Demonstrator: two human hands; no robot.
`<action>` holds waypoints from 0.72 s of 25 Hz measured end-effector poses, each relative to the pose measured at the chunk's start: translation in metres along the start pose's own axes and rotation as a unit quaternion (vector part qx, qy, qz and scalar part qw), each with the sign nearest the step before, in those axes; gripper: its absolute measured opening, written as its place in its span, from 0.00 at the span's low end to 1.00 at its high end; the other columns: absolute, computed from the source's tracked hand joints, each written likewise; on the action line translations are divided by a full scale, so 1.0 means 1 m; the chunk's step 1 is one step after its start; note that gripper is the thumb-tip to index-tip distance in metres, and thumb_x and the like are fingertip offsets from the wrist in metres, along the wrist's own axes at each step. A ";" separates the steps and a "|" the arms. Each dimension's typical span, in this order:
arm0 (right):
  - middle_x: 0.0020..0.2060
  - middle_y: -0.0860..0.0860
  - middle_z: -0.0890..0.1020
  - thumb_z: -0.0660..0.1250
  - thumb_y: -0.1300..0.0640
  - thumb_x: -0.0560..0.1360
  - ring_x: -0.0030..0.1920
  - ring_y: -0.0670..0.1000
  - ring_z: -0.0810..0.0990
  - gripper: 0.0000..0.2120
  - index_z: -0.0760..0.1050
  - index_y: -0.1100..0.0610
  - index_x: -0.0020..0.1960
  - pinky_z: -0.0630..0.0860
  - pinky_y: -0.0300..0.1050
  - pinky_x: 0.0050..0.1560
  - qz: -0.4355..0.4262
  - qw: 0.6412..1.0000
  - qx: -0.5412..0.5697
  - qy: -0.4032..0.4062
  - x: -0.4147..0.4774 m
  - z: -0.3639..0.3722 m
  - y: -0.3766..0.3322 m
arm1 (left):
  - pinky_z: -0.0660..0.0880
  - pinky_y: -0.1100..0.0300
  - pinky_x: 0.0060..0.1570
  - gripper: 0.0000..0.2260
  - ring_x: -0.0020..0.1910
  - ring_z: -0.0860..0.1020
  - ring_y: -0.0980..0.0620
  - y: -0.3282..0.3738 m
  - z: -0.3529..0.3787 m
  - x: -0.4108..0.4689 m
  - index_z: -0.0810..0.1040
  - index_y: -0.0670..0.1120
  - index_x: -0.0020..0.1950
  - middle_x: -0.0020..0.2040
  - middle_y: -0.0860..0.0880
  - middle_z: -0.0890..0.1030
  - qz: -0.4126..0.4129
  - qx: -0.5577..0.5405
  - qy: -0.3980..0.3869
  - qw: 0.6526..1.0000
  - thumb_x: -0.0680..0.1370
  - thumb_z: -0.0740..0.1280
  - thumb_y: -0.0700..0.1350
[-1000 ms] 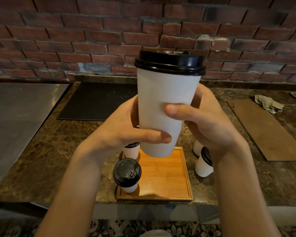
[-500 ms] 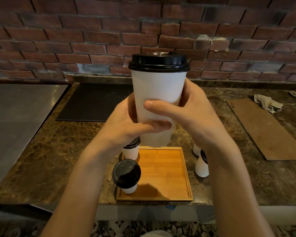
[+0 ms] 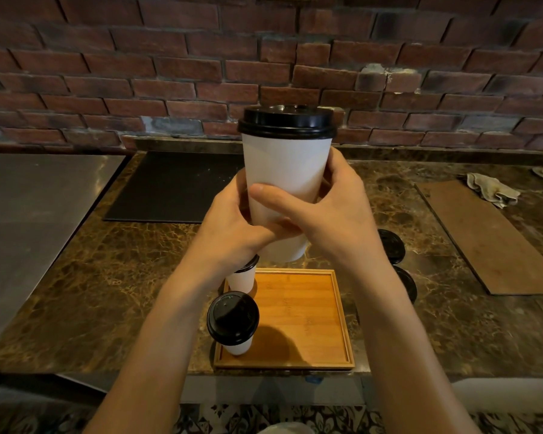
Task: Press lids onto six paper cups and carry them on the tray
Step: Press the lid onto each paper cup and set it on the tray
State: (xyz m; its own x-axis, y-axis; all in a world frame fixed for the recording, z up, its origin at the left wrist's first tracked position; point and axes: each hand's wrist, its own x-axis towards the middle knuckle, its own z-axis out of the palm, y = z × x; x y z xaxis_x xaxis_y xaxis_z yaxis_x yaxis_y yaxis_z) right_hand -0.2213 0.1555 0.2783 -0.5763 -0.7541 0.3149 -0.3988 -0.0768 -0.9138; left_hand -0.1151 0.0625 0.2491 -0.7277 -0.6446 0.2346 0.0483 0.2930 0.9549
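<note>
My left hand (image 3: 232, 227) and right hand (image 3: 333, 214) both clasp the lidded cup (image 3: 286, 177) above the tray (image 3: 342, 324).

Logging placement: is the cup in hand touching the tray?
Apart. Head view: left hand and right hand hold the cup up, its base above the far rim of the tray, countertop showing between.

Red brick wall (image 3: 138, 73), brown marble counter (image 3: 107, 277), steel worktop (image 3: 29, 214), patterned floor tiles (image 3: 342, 418), dim light

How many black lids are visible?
5 lids: one on the held cup, two at the tray's left side, two right of it; more may be hidden.
</note>
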 end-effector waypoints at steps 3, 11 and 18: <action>0.55 0.41 0.77 0.79 0.44 0.64 0.55 0.41 0.77 0.35 0.68 0.47 0.66 0.81 0.42 0.51 -0.008 1.000 0.000 -0.008 0.003 -0.005 -0.002 | 0.78 0.68 0.45 0.33 0.54 0.78 0.61 0.004 -0.001 -0.001 0.68 0.58 0.62 0.56 0.58 0.77 0.003 -0.007 -0.013 1.000 0.59 0.75 0.55; 0.54 0.42 0.79 0.79 0.46 0.62 0.55 0.41 0.79 0.35 0.69 0.48 0.65 0.80 0.38 0.47 -0.032 0.996 0.058 -0.061 0.006 -0.018 -0.005 | 0.78 0.66 0.45 0.31 0.55 0.79 0.59 0.013 -0.009 0.000 0.70 0.60 0.61 0.55 0.60 0.79 0.019 -0.027 -0.076 0.997 0.60 0.77 0.53; 0.54 0.47 0.82 0.77 0.50 0.62 0.56 0.48 0.82 0.35 0.70 0.53 0.65 0.80 0.40 0.48 -0.034 0.981 0.138 -0.132 0.008 -0.029 -0.004 | 0.77 0.63 0.50 0.31 0.56 0.79 0.54 0.020 -0.010 -0.002 0.71 0.53 0.64 0.56 0.55 0.80 0.026 -0.068 -0.144 0.987 0.62 0.75 0.49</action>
State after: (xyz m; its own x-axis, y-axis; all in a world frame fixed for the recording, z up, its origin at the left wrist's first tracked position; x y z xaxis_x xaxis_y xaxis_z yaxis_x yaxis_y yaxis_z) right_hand -0.2449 0.1691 0.2921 -0.3368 -0.8807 0.3331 -0.1999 -0.2788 -0.9393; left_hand -0.1058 0.0621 0.2700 -0.8855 -0.3976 0.2405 0.1669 0.2108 0.9632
